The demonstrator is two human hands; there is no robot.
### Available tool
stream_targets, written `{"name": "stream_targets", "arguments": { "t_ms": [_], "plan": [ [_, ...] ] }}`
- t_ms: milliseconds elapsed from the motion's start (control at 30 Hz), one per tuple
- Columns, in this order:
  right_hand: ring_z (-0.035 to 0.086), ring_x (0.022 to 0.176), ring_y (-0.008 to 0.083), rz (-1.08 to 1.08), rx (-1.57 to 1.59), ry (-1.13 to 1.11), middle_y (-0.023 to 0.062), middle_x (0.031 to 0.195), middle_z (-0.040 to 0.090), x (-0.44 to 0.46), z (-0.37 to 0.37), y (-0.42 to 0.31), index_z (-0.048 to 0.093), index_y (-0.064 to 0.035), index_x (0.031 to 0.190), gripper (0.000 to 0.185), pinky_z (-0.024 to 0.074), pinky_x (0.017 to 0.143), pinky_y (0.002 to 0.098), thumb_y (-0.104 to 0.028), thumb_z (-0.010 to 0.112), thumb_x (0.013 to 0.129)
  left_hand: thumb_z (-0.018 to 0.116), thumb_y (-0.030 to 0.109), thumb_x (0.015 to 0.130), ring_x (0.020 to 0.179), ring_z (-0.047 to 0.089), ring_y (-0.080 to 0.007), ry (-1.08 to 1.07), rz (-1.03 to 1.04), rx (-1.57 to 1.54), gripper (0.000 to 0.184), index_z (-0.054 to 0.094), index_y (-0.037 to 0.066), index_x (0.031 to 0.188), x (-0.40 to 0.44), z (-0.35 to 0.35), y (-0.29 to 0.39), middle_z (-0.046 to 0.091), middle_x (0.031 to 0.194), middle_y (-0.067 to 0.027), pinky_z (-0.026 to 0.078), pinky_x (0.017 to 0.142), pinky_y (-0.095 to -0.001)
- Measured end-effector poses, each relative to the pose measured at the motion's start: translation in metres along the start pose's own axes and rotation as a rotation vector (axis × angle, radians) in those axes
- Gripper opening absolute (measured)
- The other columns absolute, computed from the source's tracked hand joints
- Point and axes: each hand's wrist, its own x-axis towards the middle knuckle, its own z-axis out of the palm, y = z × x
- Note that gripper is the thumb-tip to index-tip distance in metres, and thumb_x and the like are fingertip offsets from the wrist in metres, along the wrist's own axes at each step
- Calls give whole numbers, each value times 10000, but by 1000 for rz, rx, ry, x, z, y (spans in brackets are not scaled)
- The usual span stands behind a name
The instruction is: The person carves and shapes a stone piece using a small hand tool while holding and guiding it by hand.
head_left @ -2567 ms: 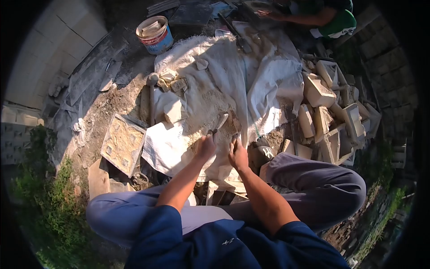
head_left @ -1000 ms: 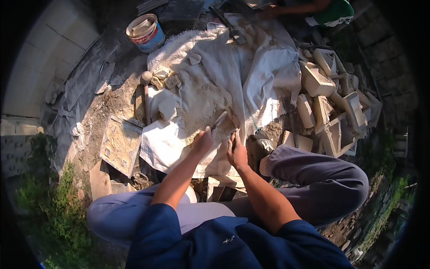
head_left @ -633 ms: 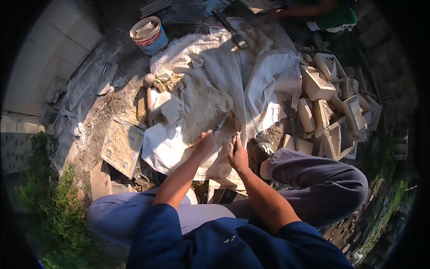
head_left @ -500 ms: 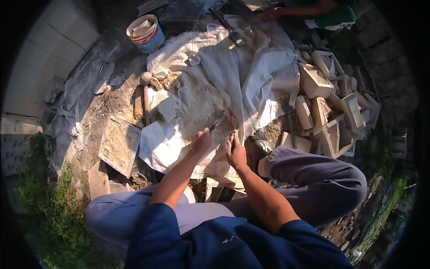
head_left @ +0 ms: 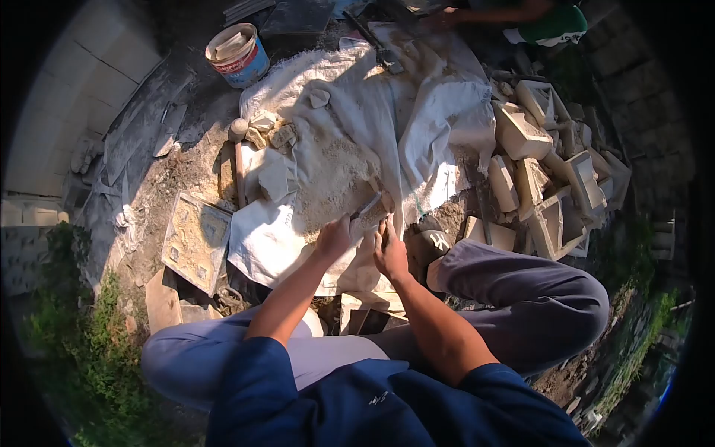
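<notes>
My left hand (head_left: 334,238) is closed round a thin grey blade-like tool (head_left: 367,205), which points up and to the right. Close on its right, my right hand (head_left: 391,255) pinches a narrow brownish piece (head_left: 386,201); its exact kind is unclear. The tip of the blade meets or overlaps this piece. Both hands are low over a white woven sheet (head_left: 257,242) strewn with pale crumbs and powder (head_left: 335,179). A pale block (head_left: 275,181) lies left of the hands, with a mallet (head_left: 239,134) beyond it.
Hollow pale blocks (head_left: 521,134) are heaped at the right. A dusty square panel (head_left: 196,242) lies at the left. Farther back stand a bucket (head_left: 240,56) and a dark-handled tool (head_left: 380,48). Another person's arm (head_left: 499,15) reaches in at the top.
The blade in my left hand has swung slightly right, its tip now at the brownish piece. My right hand stays in nearly the same place. The whole view shifts a little.
</notes>
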Motion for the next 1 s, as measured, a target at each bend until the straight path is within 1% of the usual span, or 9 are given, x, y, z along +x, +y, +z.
{"name": "stream_targets", "arguments": {
  "t_ms": [133,233,300,333,433,533,633,800,1000],
  "plan": [
    [628,967,519,-60,30,32,359,1022,643,5,9,3,306,-113,1547,643,522,824,527,-240,557,969,524,362,999,723,661,-491,141,18,192,354,609,18,1001,3,6,-5,654,740,-276,528,651,-566],
    [624,966,518,-18,-12,21,353,1025,643,3,3,4,308,-123,1545,636,519,820,535,-258,548,972,500,380,1010,818,661,-498,-53,-209,-29,365,607,32,1037,-2,-6,8,669,828,-279,511,759,-586],
    [623,963,516,-17,4,14,343,1022,648,0,1,-4,311,-130,1543,632,518,824,543,-273,548,974,503,390,1010,817,668,-485,-74,-35,182,370,614,38,1019,2,-8,2,676,825,-265,508,765,-589],
    [626,949,517,16,-28,-17,338,1021,652,-1,-2,-9,326,-134,1534,618,520,824,548,-274,548,974,513,397,1004,741,674,-470,-6,-17,177,370,620,43,998,3,-8,3,670,746,-247,523,677,-573],
    [641,938,510,76,-71,54,325,1013,669,-15,-1,-11,241,-143,1569,649,513,840,553,-327,488,998,512,402,1004,705,676,-454,104,-41,26,373,628,49,969,-6,-6,3,666,710,-236,532,638,-558],
    [638,942,509,97,-63,89,328,1044,660,-22,6,1,289,-123,1545,620,517,836,553,-311,498,992,506,405,1006,732,681,-450,-92,18,149,379,624,47,967,-7,-6,-5,671,734,-246,540,665,-553],
    [633,942,508,-33,32,161,331,1059,650,-15,5,-6,373,-105,1501,567,526,819,548,-270,523,980,512,409,1003,734,684,-442,-104,-44,176,385,623,46,941,-7,-5,-1,671,735,-250,543,671,-551],
    [631,913,523,89,-75,69,355,981,644,-20,-4,-5,385,-93,1487,550,520,802,552,-247,530,979,509,400,1007,777,689,-448,-183,27,167,399,636,25,952,-11,-4,3,685,788,-255,550,719,-542],
    [613,1034,503,115,-54,-31,343,1057,644,-16,-19,-15,423,-37,1448,519,513,870,517,-234,534,980,505,380,1007,764,679,-446,-50,-47,76,410,645,23,863,-14,-7,8,678,768,-248,541,690,-546]
  ]
}}
